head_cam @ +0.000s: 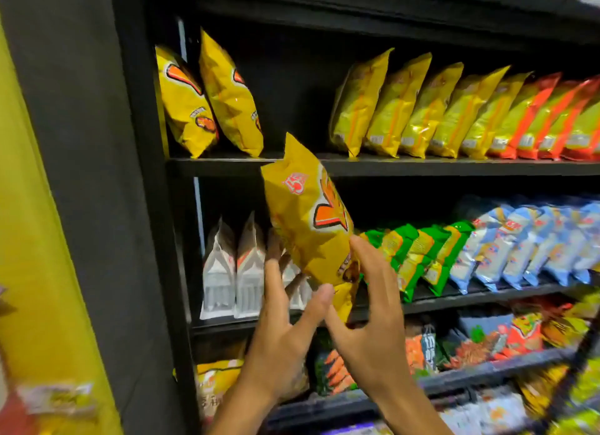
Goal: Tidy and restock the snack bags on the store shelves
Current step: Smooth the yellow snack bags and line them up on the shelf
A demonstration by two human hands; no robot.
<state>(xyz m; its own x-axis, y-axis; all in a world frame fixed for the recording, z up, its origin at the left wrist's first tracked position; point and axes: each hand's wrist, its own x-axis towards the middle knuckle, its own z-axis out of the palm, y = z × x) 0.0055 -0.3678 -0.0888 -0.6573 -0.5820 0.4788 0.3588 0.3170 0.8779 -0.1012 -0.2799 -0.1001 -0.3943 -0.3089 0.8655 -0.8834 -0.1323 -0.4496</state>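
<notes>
A yellow snack bag (306, 213) with an orange logo is held up in front of the black shelves, its top reaching the edge of the upper shelf (422, 167). My left hand (285, 324) grips its lower end, thumb in front and fingers behind. My right hand (370, 311) touches the bag's lower right side with fingers spread. Two matching yellow bags (207, 100) lean at the left end of the upper shelf, with an empty gap to their right.
A row of yellow-green bags (422, 110) and red bags (558, 119) fills the upper shelf's right side. Below stand white pouches (232, 272), green bags (418, 259) and light blue bags (526, 243). Lower shelves hold mixed snacks. A black upright (107, 175) borders the left.
</notes>
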